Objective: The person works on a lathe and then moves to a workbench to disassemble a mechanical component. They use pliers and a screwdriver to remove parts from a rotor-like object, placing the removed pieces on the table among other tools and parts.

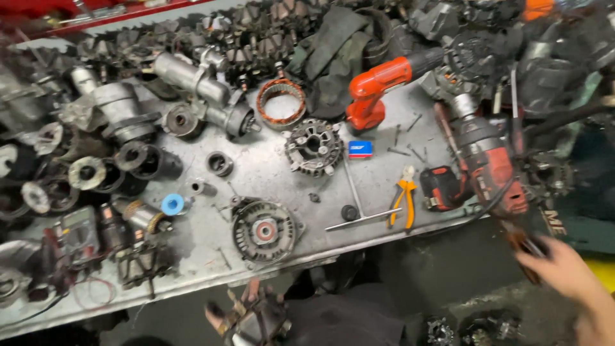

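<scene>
Right hand (564,269) grips a red tool's handle (522,243), fingers curled.

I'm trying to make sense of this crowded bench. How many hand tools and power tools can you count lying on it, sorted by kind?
Power drills: 2, the orange drill and the red drill
Pliers: 1
T-shaped wrench: 1
Handheld meter: 1
Total: 5
Motor parts were left uncounted. The right hand holds a blurred tool past the bench edge.

Red-black power tool (490,168) at bench's right edge
</scene>
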